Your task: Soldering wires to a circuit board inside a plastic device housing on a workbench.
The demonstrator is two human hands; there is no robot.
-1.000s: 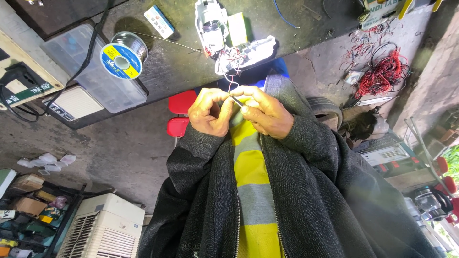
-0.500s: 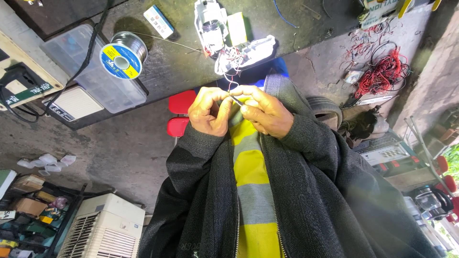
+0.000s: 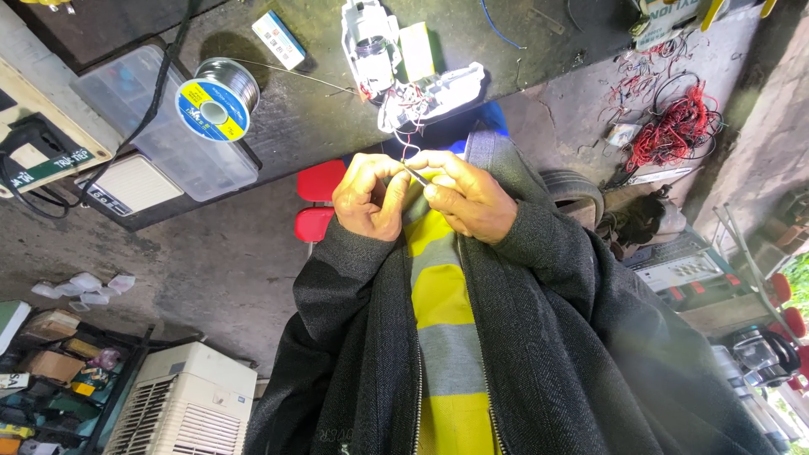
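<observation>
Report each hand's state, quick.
Left hand: closed, fingers pinched on the thin wire.
Right hand: closed, fingertips pinching the same thin wire, which leads up to the white device on the bench.

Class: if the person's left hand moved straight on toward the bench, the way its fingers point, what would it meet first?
Probably the opened white device with loose wires on the bench edge, just beyond the left hand; depth is unclear.
</observation>
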